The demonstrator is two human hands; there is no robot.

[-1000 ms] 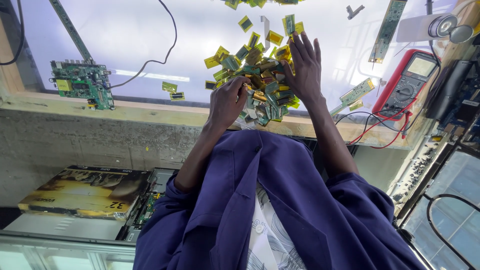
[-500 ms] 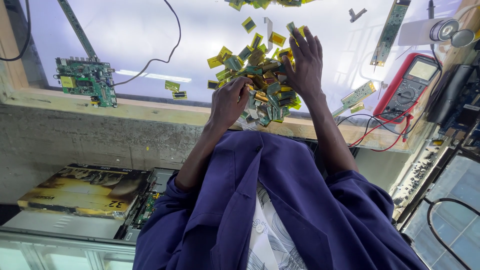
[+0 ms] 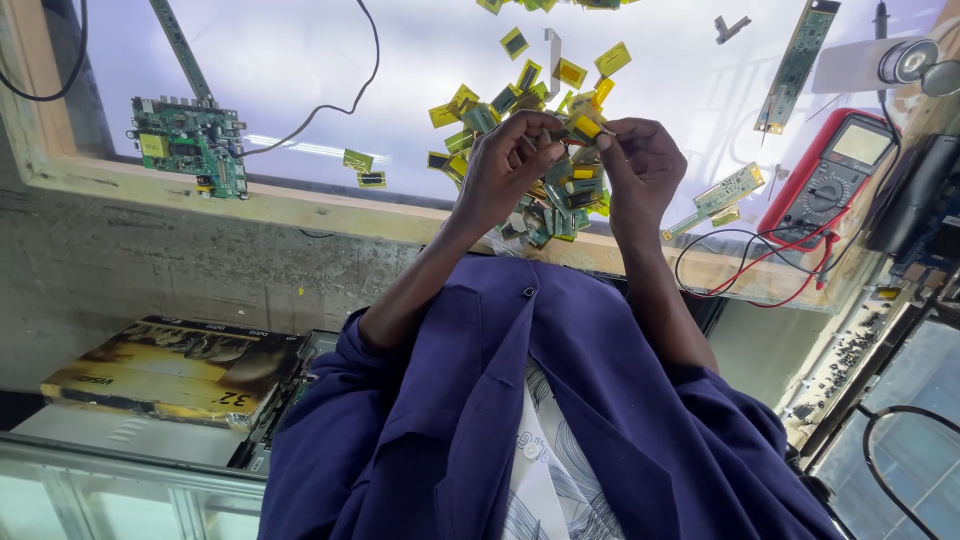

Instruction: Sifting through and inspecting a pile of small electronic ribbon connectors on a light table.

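Observation:
A pile of small yellow and green flat electronic pieces [image 3: 560,205] lies on a bright white lit tabletop [image 3: 320,70]. My left hand [image 3: 505,170] and my right hand [image 3: 640,165] are raised just above the pile and meet at the fingertips. Together they pinch one small yellow piece [image 3: 585,128] between thumbs and fingers. More loose pieces [image 3: 515,42] are scattered beyond the pile. Blue sleeves cover both my arms.
A green circuit board [image 3: 190,145] lies at the left near the wooden table edge [image 3: 300,205]. A red multimeter [image 3: 835,175] with red and black leads sits at the right, with narrow board strips [image 3: 795,65] nearby. A flat cardboard box [image 3: 170,365] lies below the table.
My right hand lay spread flat on the pile and my left hand dug into it. Both have lifted and come together, now pinching one yellow piece.

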